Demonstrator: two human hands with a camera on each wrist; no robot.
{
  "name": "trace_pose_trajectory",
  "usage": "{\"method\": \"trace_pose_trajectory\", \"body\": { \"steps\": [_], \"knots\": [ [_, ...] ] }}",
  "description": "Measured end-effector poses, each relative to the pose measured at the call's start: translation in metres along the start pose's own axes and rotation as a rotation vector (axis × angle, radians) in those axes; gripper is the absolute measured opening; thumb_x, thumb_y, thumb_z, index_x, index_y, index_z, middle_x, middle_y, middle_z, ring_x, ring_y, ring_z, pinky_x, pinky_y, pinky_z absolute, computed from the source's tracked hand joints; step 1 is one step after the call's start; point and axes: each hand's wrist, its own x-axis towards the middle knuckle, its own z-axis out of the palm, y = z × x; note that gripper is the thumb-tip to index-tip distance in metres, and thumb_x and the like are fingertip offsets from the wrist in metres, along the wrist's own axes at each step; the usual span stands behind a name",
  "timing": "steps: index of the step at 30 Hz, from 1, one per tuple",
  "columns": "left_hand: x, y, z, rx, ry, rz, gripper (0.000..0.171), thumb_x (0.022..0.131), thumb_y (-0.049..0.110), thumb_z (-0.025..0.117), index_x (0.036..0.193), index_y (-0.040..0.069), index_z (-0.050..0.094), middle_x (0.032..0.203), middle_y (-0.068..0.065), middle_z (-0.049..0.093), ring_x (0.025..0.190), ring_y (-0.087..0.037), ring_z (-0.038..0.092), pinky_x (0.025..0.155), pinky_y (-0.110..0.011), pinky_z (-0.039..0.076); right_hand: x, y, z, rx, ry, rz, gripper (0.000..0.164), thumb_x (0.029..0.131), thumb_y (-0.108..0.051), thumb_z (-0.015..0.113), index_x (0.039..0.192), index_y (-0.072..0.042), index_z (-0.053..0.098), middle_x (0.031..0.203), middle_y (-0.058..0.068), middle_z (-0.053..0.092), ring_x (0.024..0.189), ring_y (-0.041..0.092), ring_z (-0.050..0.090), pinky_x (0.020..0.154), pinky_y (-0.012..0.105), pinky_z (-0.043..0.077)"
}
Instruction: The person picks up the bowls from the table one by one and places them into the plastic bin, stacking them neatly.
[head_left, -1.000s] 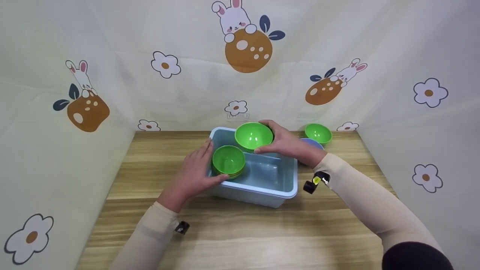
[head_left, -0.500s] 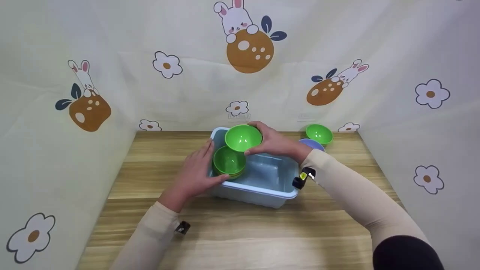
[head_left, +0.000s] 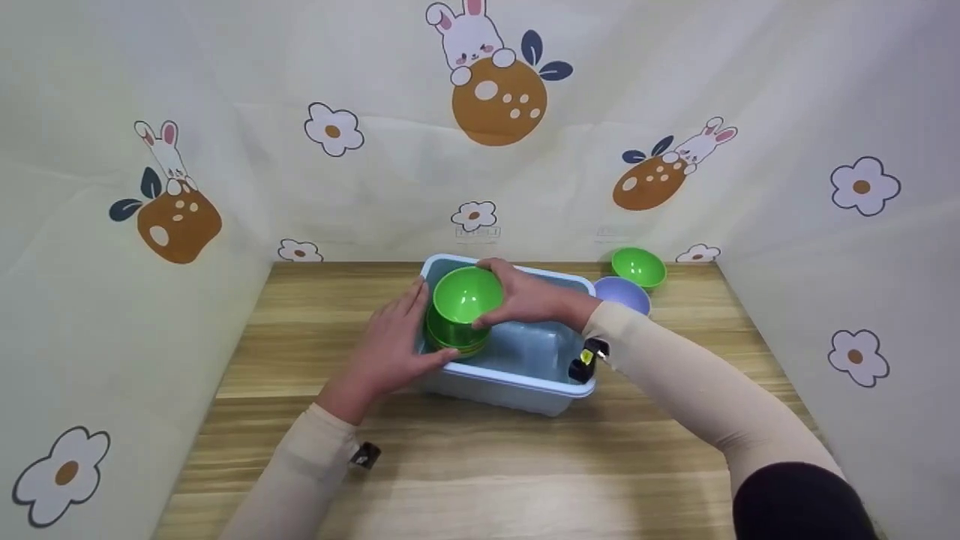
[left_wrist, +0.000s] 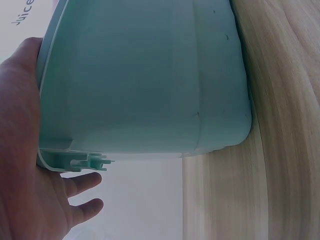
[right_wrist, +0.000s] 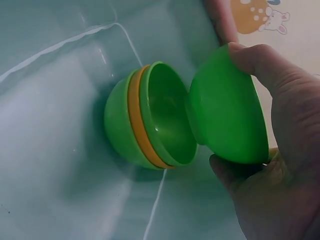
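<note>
While the right hand (head_left: 529, 296) pinches a green bowl (head_left: 466, 296) by its side, thumb on the near side and fingers on the far side, the left hand (head_left: 386, 345) lies spread against the left edge of a pale blue tub (head_left: 517, 382). The left fingers are extended along that edge, and the left thumb reaches over the near edge, close to the tub's near left corner. The green bowl is positioned between the two hands: near the left fingers on one side, within the right hand's pinch on the other. It is held mouth up above a bowl stack (right_wrist: 144, 120), which stands in the left end of the tub. Three rims are recorded in that stack (green, orange and green, as read in the right wrist view). The base of the green bowl overlaps the stack's upper rim in outline; whether the two are in contact cannot be determined.

The tub stands on a wood-grain table (head_left: 480, 465), about midway along the table's far edge. Just outside the tub's far right corner is a violet bowl (head_left: 624, 294); a second green bowl (head_left: 639, 268) is located behind it, toward the table's far right corner. A printed curtain (head_left: 375, 195) rises at the table's far edge.
</note>
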Motion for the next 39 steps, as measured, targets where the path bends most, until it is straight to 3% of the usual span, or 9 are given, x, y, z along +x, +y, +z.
{"method": "trace_pose_trajectory", "body": {
  "steps": [17, 27, 31, 39],
  "knots": [
    [0.0, -0.001, 0.0, -0.005, 0.001, 0.018, 0.127, 0.093, 0.089, 0.057, 0.176, 0.001, 0.016, 0.184, -0.014, 0.015, 0.167, -0.039, 0.024, 0.133, -0.063, 0.024, 0.015, 0.007, 0.021, -0.097, -0.007, -0.086, 0.113, 0.082, -0.043, 0.097, 0.165, 0.0, 0.035, 0.15, 0.014, 0.052, 0.132, 0.026, 0.059, 0.114, 0.041, 0.052],
    [0.0, -0.002, 0.002, -0.018, 0.016, 0.001, 0.12, 0.096, 0.074, 0.071, 0.176, 0.003, 0.017, 0.184, -0.012, 0.015, 0.167, -0.039, 0.024, 0.132, -0.064, 0.024, 0.019, 0.012, 0.031, -0.188, 0.03, -0.136, 0.11, 0.081, -0.044, 0.098, 0.162, 0.002, 0.039, 0.147, 0.016, 0.052, 0.129, 0.026, 0.059, 0.111, 0.039, 0.052],
    [-0.001, 0.0, 0.001, -0.017, 0.005, -0.007, 0.121, 0.095, 0.075, 0.07, 0.177, 0.004, 0.016, 0.185, -0.012, 0.014, 0.168, -0.038, 0.023, 0.133, -0.064, 0.023, 0.019, 0.012, 0.032, -0.208, 0.032, -0.157, 0.107, 0.081, -0.043, 0.098, 0.16, 0.004, 0.042, 0.146, 0.018, 0.054, 0.129, 0.029, 0.059, 0.111, 0.04, 0.053],
    [0.0, 0.0, 0.001, -0.006, -0.003, -0.004, 0.129, 0.091, 0.092, 0.056, 0.177, 0.004, 0.017, 0.185, -0.011, 0.014, 0.168, -0.037, 0.023, 0.133, -0.063, 0.024, 0.02, 0.013, 0.033, -0.275, 0.029, -0.134, 0.107, 0.083, -0.049, 0.096, 0.16, 0.002, 0.042, 0.145, 0.016, 0.054, 0.129, 0.029, 0.059, 0.111, 0.04, 0.052]
  ]
}}
